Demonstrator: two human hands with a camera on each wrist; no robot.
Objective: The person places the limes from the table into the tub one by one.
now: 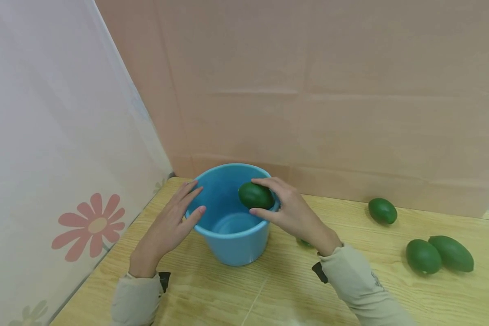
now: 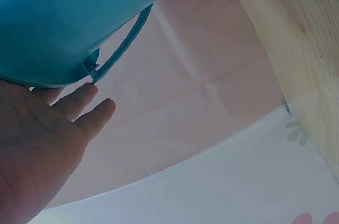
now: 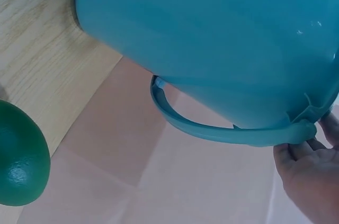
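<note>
A blue bucket (image 1: 236, 246) stands upright on the table, its inner floor visible in the head view. Inside its right rim my right hand (image 1: 289, 208) grips a dark green mango (image 1: 254, 195), thumb on the near side and fingers over the far side. The right wrist view shows that hand (image 3: 310, 173) at the rim by the handle (image 3: 212, 131), with the held mango hidden behind the bucket's wall. My left hand (image 1: 167, 226) is at the left rim, fingers extended and thumb apart. In the left wrist view its fingertips lie against the rim near the handle's joint.
Three green mangoes lie on the right side of the wooden table (image 1: 362, 290): one alone (image 1: 382, 211), and a touching pair, rounder (image 1: 424, 256) and longer (image 1: 452, 253). Another (image 1: 304, 243) is mostly hidden under my right forearm. Papered walls (image 1: 309, 113) rise behind and left.
</note>
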